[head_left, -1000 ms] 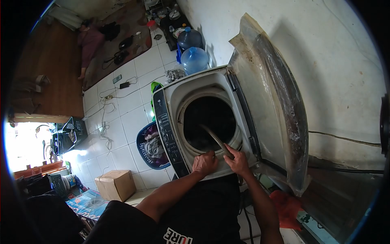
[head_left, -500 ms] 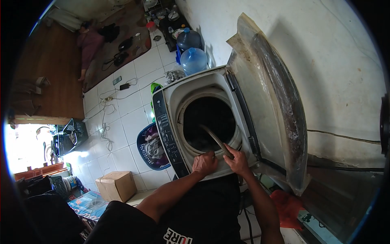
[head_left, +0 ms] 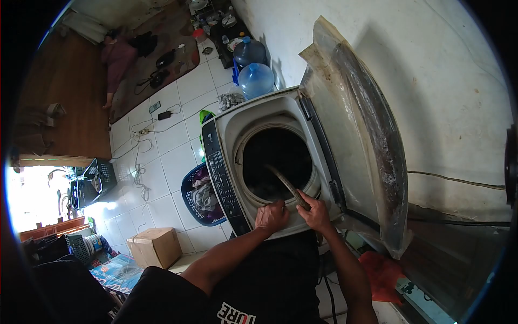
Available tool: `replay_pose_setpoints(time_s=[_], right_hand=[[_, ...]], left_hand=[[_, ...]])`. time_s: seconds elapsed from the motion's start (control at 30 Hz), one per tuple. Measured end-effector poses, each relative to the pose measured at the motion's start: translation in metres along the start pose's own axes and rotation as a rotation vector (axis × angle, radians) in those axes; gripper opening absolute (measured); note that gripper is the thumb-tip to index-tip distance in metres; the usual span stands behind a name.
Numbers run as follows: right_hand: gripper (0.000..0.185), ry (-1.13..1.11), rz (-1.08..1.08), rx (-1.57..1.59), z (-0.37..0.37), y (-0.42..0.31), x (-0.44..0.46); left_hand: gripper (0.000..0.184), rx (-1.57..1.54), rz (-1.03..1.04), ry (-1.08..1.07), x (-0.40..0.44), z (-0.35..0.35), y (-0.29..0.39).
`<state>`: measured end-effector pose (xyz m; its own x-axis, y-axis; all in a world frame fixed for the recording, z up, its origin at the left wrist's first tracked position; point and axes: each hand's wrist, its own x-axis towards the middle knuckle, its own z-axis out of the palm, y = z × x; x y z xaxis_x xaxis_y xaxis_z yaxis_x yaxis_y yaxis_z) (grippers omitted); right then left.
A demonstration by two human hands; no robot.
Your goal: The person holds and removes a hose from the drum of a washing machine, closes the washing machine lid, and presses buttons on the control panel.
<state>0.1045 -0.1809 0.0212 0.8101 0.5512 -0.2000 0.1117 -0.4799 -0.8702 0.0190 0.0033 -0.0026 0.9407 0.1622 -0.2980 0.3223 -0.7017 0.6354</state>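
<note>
A top-loading washing machine point(head_left: 217, 178) stands in front of me, its plastic-covered lid point(head_left: 356, 119) raised on the right. My right hand point(head_left: 314, 214) is wrapped round a grey-brown hose point(head_left: 285, 180) at the near rim. The hose's far end reaches into the dark round drum point(head_left: 275, 154), whose contents are too dark to make out. Just left of it, my left hand point(head_left: 272, 217) rests on the near rim with its fingers curled; whether anything is inside them is hidden.
Left of the machine is a blue basket of clothes point(head_left: 189, 201). A cardboard box point(head_left: 155, 247) sits nearer. Beyond are water bottles point(head_left: 256, 81), cables point(head_left: 141, 175) and a person point(head_left: 118, 62) on a rug. A red bag point(head_left: 379, 276) lies at right.
</note>
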Motion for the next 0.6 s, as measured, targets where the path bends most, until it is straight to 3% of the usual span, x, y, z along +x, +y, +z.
replay_pose_setpoints(time_s=[0.6], right_hand=[[0.058,0.029,-0.012,-0.011,0.002,0.007,0.0]], left_hand=[[0.021,-0.026,-0.013,0.03,-0.001,0.003,0.0]])
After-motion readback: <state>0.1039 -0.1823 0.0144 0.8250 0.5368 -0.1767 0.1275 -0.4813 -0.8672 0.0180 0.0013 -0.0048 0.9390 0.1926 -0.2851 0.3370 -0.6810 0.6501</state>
